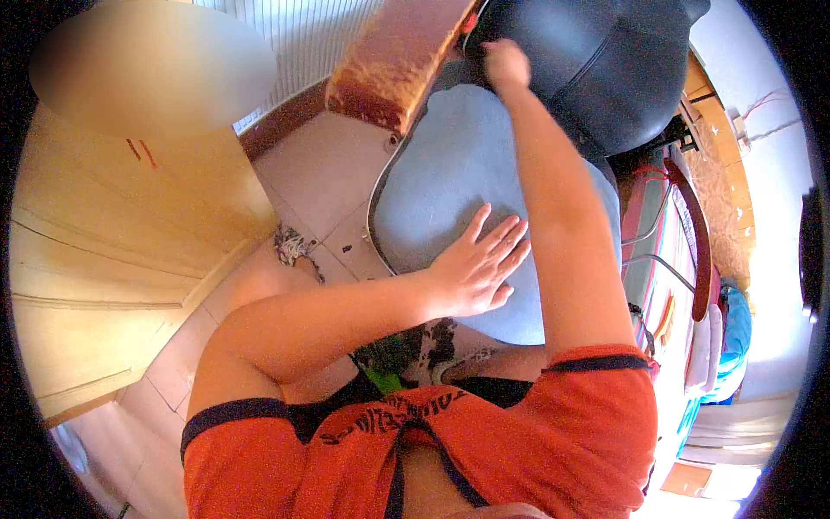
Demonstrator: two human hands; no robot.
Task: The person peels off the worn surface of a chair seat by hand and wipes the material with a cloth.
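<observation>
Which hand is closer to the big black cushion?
The right hand. It is right by the edge of the black cushion. The left hand is farther away, spread out over the blue-grey seat.

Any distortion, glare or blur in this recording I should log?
Head view: strong fisheye bending, with black, speckled corners; bright light washes out the lower right beside the curtain; a smooth oval blur masks the upper left; the right hand looks softer than the left hand, whose spread fingers read clearly.
</observation>
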